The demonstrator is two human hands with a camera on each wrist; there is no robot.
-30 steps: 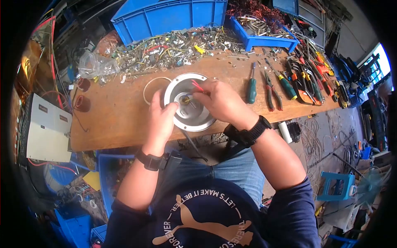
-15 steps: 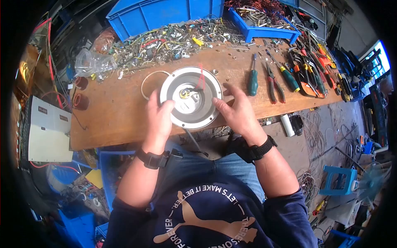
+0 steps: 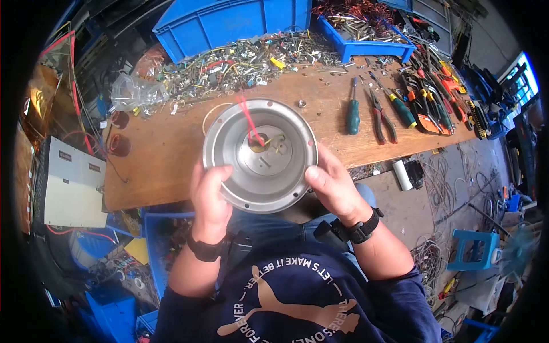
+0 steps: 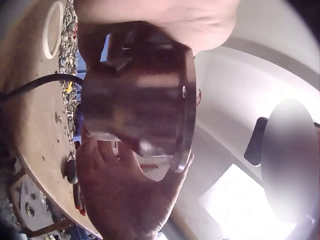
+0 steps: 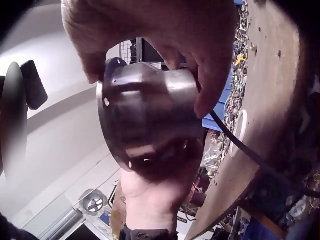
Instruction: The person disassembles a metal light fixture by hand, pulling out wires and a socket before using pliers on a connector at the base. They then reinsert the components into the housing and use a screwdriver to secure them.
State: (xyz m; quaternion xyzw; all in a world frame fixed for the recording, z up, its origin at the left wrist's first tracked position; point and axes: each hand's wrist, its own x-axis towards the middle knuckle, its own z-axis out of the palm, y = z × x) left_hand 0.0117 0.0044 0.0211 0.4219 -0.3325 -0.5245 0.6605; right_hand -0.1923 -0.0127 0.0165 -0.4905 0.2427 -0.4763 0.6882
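Both hands hold a round metal housing [image 3: 229,188] with a flanged rim pierced by small holes, its open side facing up toward the head camera. The left hand [image 3: 211,197] grips its left side, thumb over the rim. On the opposite side the right hand [image 3: 337,186] grips it the same way, fingers wrapped underneath. Red wires [image 3: 250,120] rise from a hole in the housing's floor, beside a yellow-green wire [image 3: 278,143]. A black cable [image 5: 250,155] comes out of the housing's back in the right wrist view. The wrist views show the housing lifted off the table.
Loose small scrap [image 3: 229,74] is heaped along the back of the wooden table [image 3: 154,166], before a blue crate [image 3: 229,28]. A screwdriver [image 3: 353,114], pliers [image 3: 380,120] and several more tools lie at the right. A pale ring [image 3: 209,117] lies behind the housing.
The right hand has left the red wires and taken the housing's right side. Both hands have raised the housing off the table toward the body, tilting it.
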